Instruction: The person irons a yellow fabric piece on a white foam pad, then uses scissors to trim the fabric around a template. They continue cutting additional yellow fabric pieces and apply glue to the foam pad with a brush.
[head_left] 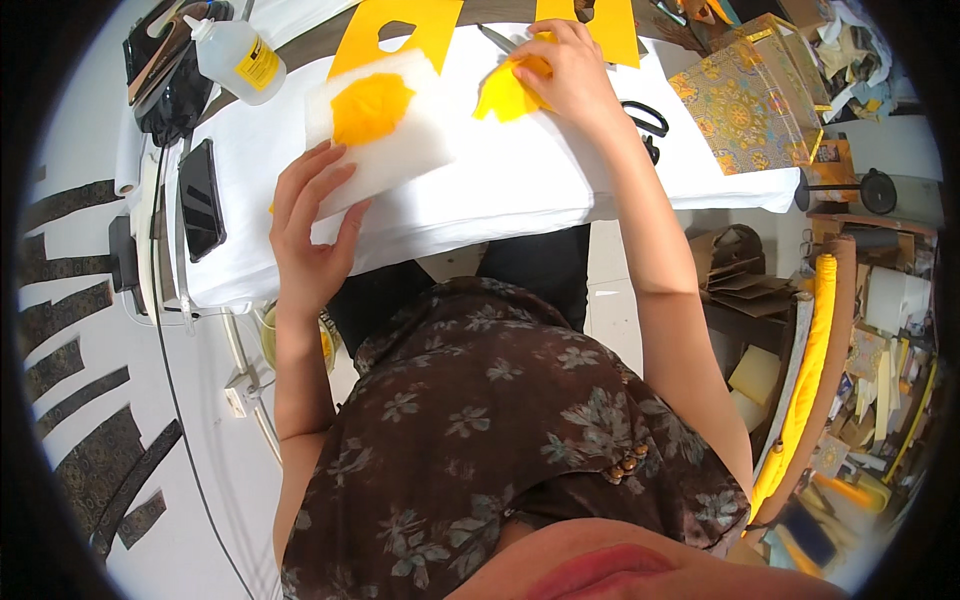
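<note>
My left hand (312,222) has its fingers spread, with the fingertips at the near left edge of a white, soft-looking pad (425,135). An orange-yellow, crumpled piece of cloth (370,108) lies on that pad, just past the fingertips. Farther right, my right hand (568,75) has its fingers curled over a bright yellow piece of cloth (505,97) on the white table cover. Black scissor handles (646,118) show beside the right wrist. A grey pointed blade (496,39) shows left of the same hand; whether it belongs to the scissors is hidden.
Yellow sheets with cut-out holes (430,22) lie at the far edge. A clear squeeze bottle (240,65) and a black phone (200,200) are at the left. Patterned gold boxes (740,105) stand at the right. Dark patterned strips (100,460) lie on the left.
</note>
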